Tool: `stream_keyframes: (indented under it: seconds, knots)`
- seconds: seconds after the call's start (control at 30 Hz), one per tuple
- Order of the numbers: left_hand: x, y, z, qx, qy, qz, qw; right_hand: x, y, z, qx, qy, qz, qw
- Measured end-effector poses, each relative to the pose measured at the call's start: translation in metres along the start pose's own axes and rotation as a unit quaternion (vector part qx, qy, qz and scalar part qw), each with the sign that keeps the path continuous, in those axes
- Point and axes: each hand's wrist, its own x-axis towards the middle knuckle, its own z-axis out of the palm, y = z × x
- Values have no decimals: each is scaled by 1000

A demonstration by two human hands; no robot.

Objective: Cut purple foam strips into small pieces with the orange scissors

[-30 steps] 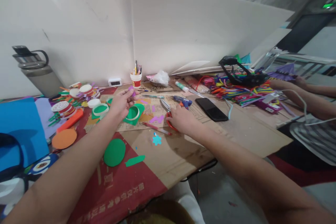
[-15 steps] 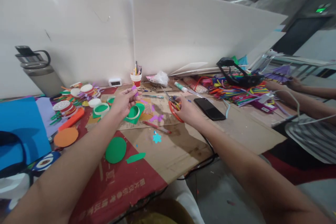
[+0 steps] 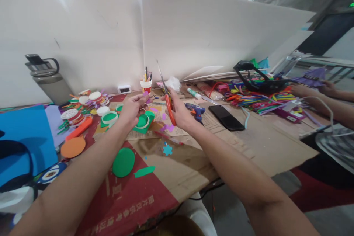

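Pinched a small purple paper piece (image 3: 146, 97) between the thumb and fingers of the left hand (image 3: 132, 110), just in front of the paper cup (image 3: 145, 86) of pens. Held orange-handled scissors (image 3: 169, 107) in the right hand (image 3: 179, 112), fingers closed about the handles, blades angled upward and away, raised off the counter (image 3: 282, 124) (could not tell the blades parted or together). Left a gap between purple piece and scissors.

Had white rings (image 3: 110, 118) on green paper just beside the left hand, and a blue glue gun (image 3: 197, 112) near the right. Found tighter room to the left, with the orange circle (image 3: 73, 147) and the blue sheet (image 3: 26, 140) close together. Saw more open room on the cardboard (image 3: 265, 151), nearer and to the right of the phone (image 3: 226, 118), out to a slanting edge. Had the blue flower shape (image 3: 167, 149) lying nearer than the red pen (image 3: 173, 139), well in from the front edge. Noticed the green circle (image 3: 123, 162) on the red part of the cardboard (close beside a green strip (image 3: 144, 171)).
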Motion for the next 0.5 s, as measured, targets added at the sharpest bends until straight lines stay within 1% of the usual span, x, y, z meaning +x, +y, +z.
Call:
stream_keyframes:
  seconds: [0.1, 0.2, 0.27, 0.4, 0.5]
  knots:
    - [-1, -2, 1, 3, -12, 8, 1000, -3, 11, 1, 56, 35, 23, 998]
    - [-3, -3, 3, 26, -13, 17, 999, -6, 17, -2, 38, 51, 31, 997]
    - [-5, -2, 5, 34, -9, 21, 999, -7, 15, -3, 19, 34, 20, 999]
    - [-8, 0, 9, 3, -19, 14, 1000, -11, 6, -1, -12, -10, 4, 1000]
    - [-10, 1, 11, -8, -19, 24, 999, -13, 3, -1, -12, -28, -11, 999]
